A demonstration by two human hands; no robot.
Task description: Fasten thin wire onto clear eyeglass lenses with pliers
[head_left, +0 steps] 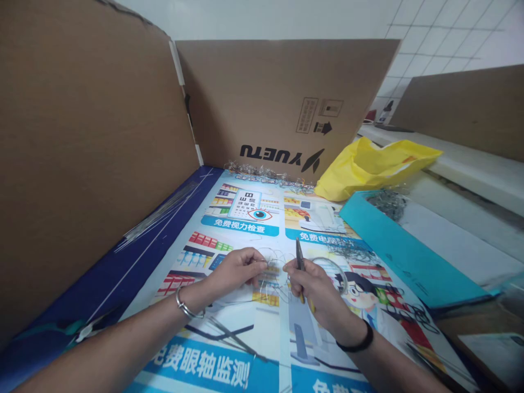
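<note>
Pinched between the thumb and fingers of my left hand (241,266) is a piece of thin bent wire (272,261). My right hand (315,288) is wrapped around pliers (300,253), whose dark jaws point up and away; a bit of yellow handle shows below the palm. The right fingertips also meet the loops of the wire, so it spans the gap between both hands. Its exact shape is too fine to make out. Just right of my right hand lies a round wire coil (343,273). Straight wire lengths (233,334) rest below my left hand.
Cardboard panels (278,98) wall the left and back. A yellow bag (368,169) and a teal box (409,262) with tangled wire (387,204) stand right. Long wires (159,213) and a teal-handled tool (71,330) lie left. Small wire pieces (352,251) litter the printed sheet.
</note>
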